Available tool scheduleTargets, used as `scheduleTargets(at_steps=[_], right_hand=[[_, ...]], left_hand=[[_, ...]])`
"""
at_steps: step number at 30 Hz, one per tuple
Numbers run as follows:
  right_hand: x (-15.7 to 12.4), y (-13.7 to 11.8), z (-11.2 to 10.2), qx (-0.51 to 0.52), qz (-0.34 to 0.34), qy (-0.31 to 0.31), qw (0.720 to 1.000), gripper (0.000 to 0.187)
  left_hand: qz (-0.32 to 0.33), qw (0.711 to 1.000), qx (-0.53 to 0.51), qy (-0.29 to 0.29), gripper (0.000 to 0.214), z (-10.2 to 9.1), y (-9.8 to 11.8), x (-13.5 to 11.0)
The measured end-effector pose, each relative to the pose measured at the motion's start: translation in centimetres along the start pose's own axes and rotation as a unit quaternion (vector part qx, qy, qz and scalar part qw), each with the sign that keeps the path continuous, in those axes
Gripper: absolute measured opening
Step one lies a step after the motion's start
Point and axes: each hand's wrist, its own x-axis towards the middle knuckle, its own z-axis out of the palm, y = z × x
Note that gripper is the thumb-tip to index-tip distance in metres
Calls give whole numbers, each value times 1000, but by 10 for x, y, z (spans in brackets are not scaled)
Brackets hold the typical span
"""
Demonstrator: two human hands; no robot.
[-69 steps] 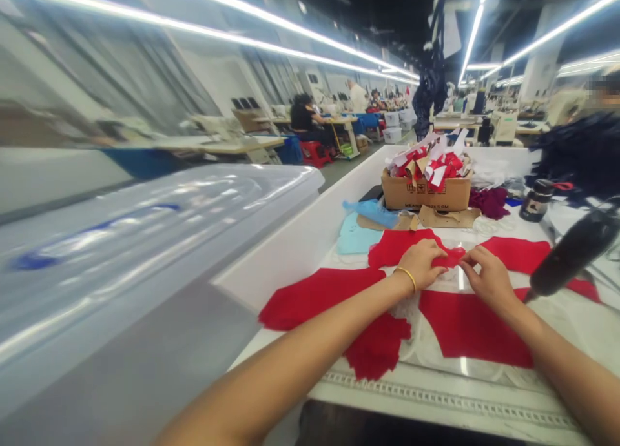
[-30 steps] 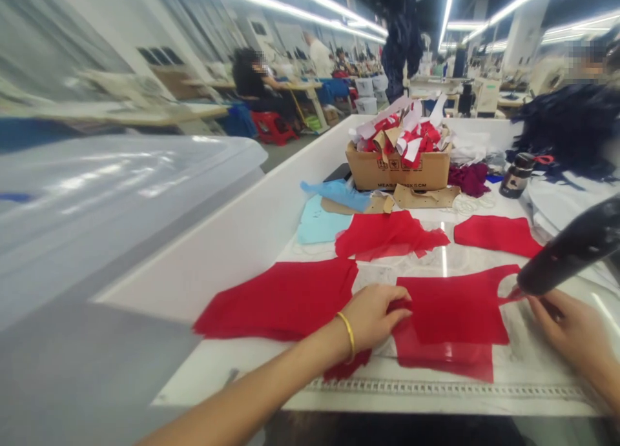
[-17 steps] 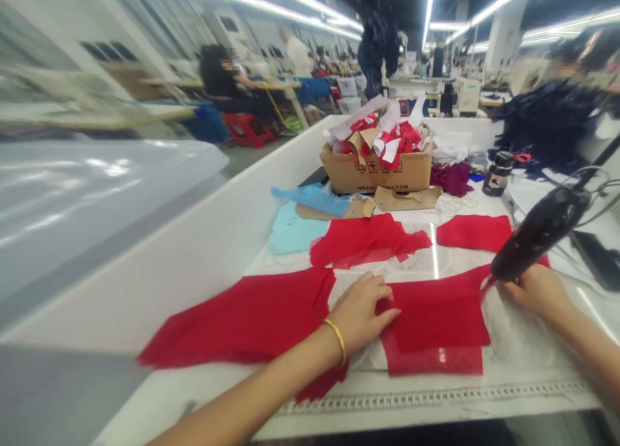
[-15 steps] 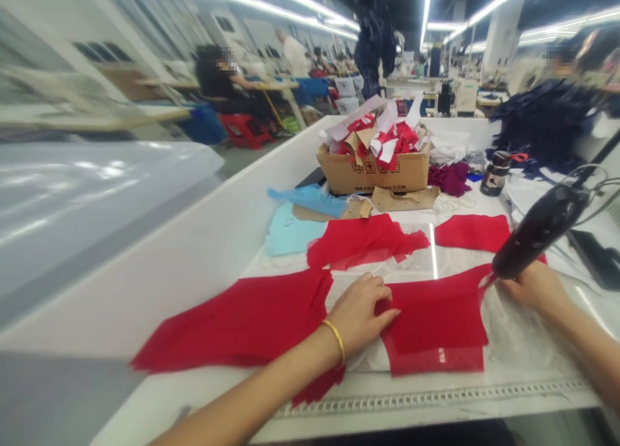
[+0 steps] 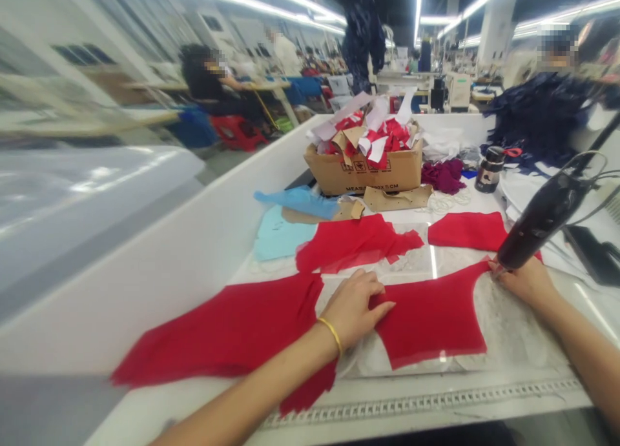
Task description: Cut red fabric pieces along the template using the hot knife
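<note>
A red fabric piece [image 5: 431,317] lies on a clear plastic sheet [image 5: 508,333] in front of me. My left hand [image 5: 353,307] is at its upper left edge, with bent fingers and thumb closed on the cloth; the fingertips are partly hidden. My right hand [image 5: 526,281] pinches the upper right corner, just below a black cylindrical device [image 5: 542,217] that covers part of the fingers. Left of my left forearm spreads a larger red fabric stack [image 5: 223,330]. Two more red pieces, one ragged [image 5: 353,243] and one smooth [image 5: 467,231], lie farther back.
Behind the cloth stands a cardboard box [image 5: 363,172] heaped with scraps. Light blue sheets [image 5: 283,233], maroon cloth [image 5: 443,176], a dark bottle [image 5: 490,170] and a black phone-like object [image 5: 593,255] surround the work. A white wall [image 5: 194,252] borders the left; a ruler strip [image 5: 411,404] runs along the front.
The front red piece now sits flatter and lower, covering the red strip that showed beneath its lower edge. My right hand has come to its upper right corner. The view has shifted slightly.
</note>
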Motion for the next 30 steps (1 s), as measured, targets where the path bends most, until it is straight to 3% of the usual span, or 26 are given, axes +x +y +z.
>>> scheduleTargets(at_steps=[4,6,8,11,13,16,19,23,27,30], right_hand=[[-2,-3,-9,29,7,9,1000,20],[-5,-9,-19,94,8,58,994,28],[-9,-21,-32,216,-12,131,968,39],[-16,-48,-46,358,-98,172,913,59],[-20,-69,-49,365,-107,157,911,72],[-18,-92,-46,357,-43,162,919,52],[-6,-97,-43,365,-12,175,914,39],[14,-82,-41,401,-2,198,895,28],[27,-70,-35,392,31,269,879,35],[30,-68,-30,385,20,288,877,34]], left_hand=[[-3,999,42,29,16,-3,4,0],[24,995,54,77,15,0,9,-3],[71,991,44,109,22,9,19,-5],[146,985,12,87,39,31,46,-6],[189,981,-2,47,55,47,69,-2],[222,975,2,-9,76,67,102,12],[199,978,23,-48,85,78,123,32],[188,981,19,-43,85,84,129,53],[200,979,9,-42,84,89,128,63],[207,978,4,-39,86,92,126,65]])
